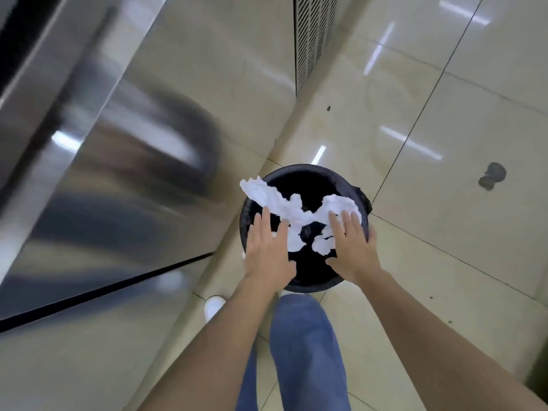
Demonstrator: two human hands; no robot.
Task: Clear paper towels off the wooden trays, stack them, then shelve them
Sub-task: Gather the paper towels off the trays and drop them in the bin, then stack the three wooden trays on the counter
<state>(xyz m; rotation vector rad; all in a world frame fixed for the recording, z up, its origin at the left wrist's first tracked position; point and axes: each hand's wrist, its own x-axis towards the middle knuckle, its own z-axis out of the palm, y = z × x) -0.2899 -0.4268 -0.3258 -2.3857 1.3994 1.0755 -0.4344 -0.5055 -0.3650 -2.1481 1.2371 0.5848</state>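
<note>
Crumpled white paper towels (284, 206) hang over the mouth of a round black bin (305, 287) on the tiled floor. My left hand (268, 250) and my right hand (353, 247) are both spread flat, palms down, above the bin, fingers apart. The towels lie just beyond and under the fingertips; neither hand is closed around them. No wooden trays are in view.
A stainless steel cabinet front (98, 161) fills the left side. A vented metal panel (314, 34) stands behind the bin. Glossy tiled floor (462, 149) spreads to the right, with a dark stain (492, 175). My blue-trousered leg (305, 348) and white shoe (214, 307) are below.
</note>
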